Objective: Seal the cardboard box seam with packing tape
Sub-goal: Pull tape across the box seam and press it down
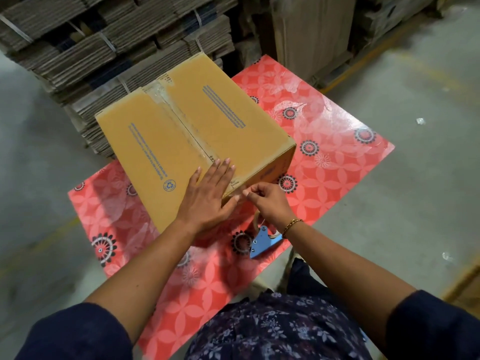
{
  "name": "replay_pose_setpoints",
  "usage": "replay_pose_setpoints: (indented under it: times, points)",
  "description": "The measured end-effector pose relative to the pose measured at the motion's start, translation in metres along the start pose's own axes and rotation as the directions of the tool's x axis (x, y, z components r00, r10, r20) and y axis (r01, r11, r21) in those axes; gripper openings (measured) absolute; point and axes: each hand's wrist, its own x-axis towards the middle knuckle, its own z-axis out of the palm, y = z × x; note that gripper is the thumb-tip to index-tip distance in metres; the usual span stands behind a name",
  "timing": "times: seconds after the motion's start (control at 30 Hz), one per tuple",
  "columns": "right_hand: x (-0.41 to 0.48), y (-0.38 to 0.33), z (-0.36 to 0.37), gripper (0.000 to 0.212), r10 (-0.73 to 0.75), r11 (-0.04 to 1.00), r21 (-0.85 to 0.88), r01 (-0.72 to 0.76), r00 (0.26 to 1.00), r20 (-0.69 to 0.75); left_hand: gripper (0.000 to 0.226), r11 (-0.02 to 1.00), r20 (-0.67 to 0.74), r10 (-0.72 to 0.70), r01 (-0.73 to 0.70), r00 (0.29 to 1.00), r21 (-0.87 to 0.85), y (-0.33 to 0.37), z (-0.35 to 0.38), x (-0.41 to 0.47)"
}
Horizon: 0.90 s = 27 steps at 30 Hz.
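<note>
The left hand point(207, 193) lies flat, palm down and fingers spread, on the near end of the cardboard box point(192, 136), its fingertips reaching the taped seam point(187, 126) that runs down the middle of the top; its grip is apart, pressing and clasping nothing. The right hand point(270, 201) is curled at the box's near corner with thumb and forefinger pinched together on the clear packing tape point(237, 197) where it folds over the top edge (a gold bracelet point(292, 226) circles that wrist). Both forearms reach forward from dark sleeves. The box sits turned at an angle on the red flower-patterned desk point(337, 141), its far end overhanging the desk's back edge toward stacks of flattened cartons point(104, 42), its near corner well inside the desk. Clear tape covers the seam from the far edge to the near one, wrinkled at the far end. A blue tape dispenser point(262, 242) lies on the desk just under the right wrist, close to the near right edge. Open desk surface lies to the right of the box and in front of the person; grey concrete floor point(415, 100) spreads on both sides. Blue printed lines run along each top flap, too small to read, and a blue round recycling mark point(169, 185) sits near the left thumb.
</note>
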Motion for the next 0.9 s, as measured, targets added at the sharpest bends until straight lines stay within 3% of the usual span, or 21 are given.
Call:
replay_pose_setpoints:
  times: [0.23,0.4,0.77,0.9]
  points:
    - [-0.001,0.005,0.011,0.017,-0.011,0.999,0.033,0.014,0.997,-0.08,0.079,0.998,0.023,0.025,-0.024,0.999,-0.059,-0.004,-0.002,-0.001]
    - [-0.002,0.009,0.005,0.017,-0.003,0.998,0.059,0.004,1.0,-0.015,0.068,0.999,-0.045,-0.007,0.005,0.999,-0.048,-0.001,0.001,0.0]
    - [0.005,0.001,0.004,0.027,-0.042,0.998,-0.055,0.04,0.998,-0.037,0.07,0.997,-0.052,0.024,-0.02,0.998,0.073,0.0,0.005,0.001]
    - [0.003,-0.003,0.005,0.013,-0.066,0.981,-0.19,0.043,0.991,-0.113,0.076,0.997,-0.013,0.027,-0.026,1.0,0.069,-0.001,0.004,0.002]
